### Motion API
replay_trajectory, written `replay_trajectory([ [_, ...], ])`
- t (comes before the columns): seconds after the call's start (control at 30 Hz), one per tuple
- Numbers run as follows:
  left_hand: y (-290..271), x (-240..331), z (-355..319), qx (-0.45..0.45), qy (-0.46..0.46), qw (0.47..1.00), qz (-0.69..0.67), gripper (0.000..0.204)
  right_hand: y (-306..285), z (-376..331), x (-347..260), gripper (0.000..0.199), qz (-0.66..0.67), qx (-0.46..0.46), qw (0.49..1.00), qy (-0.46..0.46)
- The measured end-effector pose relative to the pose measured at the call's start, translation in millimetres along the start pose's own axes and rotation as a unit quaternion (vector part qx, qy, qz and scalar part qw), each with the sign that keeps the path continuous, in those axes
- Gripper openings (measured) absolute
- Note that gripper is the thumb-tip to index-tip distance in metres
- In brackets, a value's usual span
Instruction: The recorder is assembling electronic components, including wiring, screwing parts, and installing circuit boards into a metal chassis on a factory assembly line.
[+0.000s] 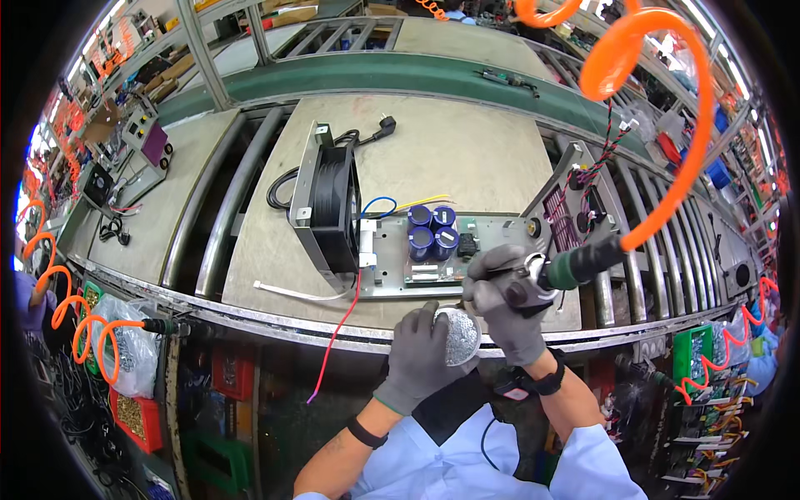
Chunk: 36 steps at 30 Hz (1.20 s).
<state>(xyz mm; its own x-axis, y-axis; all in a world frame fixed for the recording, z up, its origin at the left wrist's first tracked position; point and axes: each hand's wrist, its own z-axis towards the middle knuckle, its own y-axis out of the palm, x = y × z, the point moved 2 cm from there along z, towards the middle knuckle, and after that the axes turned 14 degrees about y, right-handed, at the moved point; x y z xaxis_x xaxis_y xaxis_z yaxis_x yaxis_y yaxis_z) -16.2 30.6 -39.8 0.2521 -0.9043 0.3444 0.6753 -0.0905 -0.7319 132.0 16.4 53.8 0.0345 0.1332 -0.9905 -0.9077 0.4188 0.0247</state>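
Observation:
My left hand, in a grey glove, is closed around a round cup of small silvery metal pieces, probably screws. My right hand, gloved too, grips a pneumatic screwdriver with a green and black body. Its working tip is hidden by the hand. Just beyond both hands lies an open metal chassis holding a circuit board with several purple capacitors. A black fan stands upright at its left end, and a metal end panel with dark red-and-black wires stands at its right.
An orange coiled hose runs from the screwdriver up to the right. Steel rollers flank the work board. A black power cord lies behind the fan. A red wire hangs over the front edge. Red parts bin sits lower left.

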Motion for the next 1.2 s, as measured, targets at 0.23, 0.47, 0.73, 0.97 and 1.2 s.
replay_trajectory([
  [0.23, 0.4, -2.1, 0.0, 0.006, -0.008, 1.0, -0.009, 0.078, 8.9, 5.9, 18.3, 0.024, 0.106, 0.012, 0.993, 0.047],
  [0.47, 1.7, -2.4, -1.3, -0.011, -0.018, 1.0, -0.011, 0.08, 12.2, 8.2, 19.9, 0.015, 0.106, 0.012, 0.993, 0.06],
  [0.73, -1.0, -2.7, -0.9, -0.023, -0.032, 0.999, -0.022, 0.083, 20.5, 18.8, 4.3, 0.029, 0.033, -0.027, 0.998, 0.036],
  [0.97, -5.7, -1.5, 2.3, -0.077, -0.03, 0.997, -0.004, 0.085, 55.6, 45.5, -30.8, 0.022, 0.187, -0.027, 0.981, 0.041],
  [1.2, -2.9, -3.4, -1.0, -0.039, -0.03, 0.999, -0.019, 0.088, 78.7, 64.8, -16.9, 0.019, 0.095, -0.021, 0.995, 0.012],
])
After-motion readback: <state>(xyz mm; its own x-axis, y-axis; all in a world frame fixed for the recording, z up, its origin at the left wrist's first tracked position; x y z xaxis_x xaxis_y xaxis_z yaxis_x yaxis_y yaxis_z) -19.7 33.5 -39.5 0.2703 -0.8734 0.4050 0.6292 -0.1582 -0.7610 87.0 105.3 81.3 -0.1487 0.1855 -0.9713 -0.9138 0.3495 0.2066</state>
